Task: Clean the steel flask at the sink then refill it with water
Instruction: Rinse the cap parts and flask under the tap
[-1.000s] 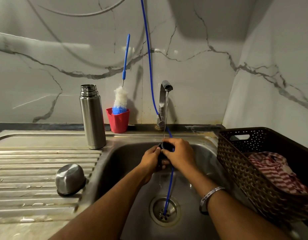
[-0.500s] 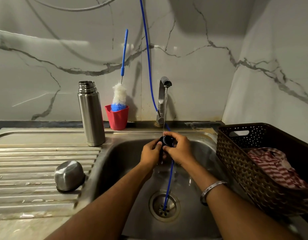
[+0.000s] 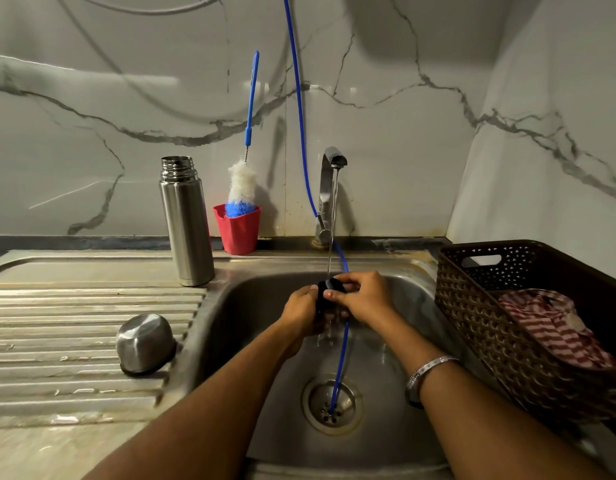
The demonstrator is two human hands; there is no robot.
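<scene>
Since the earlier frames the hands had barely shifted; both stayed under the tap (image 3: 332,161), turning a small black stopper (image 3: 329,289) in its thin stream. The left hand (image 3: 301,311) curled round the stopper from one side, and the right hand (image 3: 363,299) pinched its top. The flask (image 3: 186,220) stood open and upright left of the tap, beside the red cup (image 3: 238,230) holding a brush (image 3: 242,183). The cap (image 3: 145,342) lay upside down further left. Judging by this, only the stopper was being rinsed; the flask itself and its refill remained to do.
</scene>
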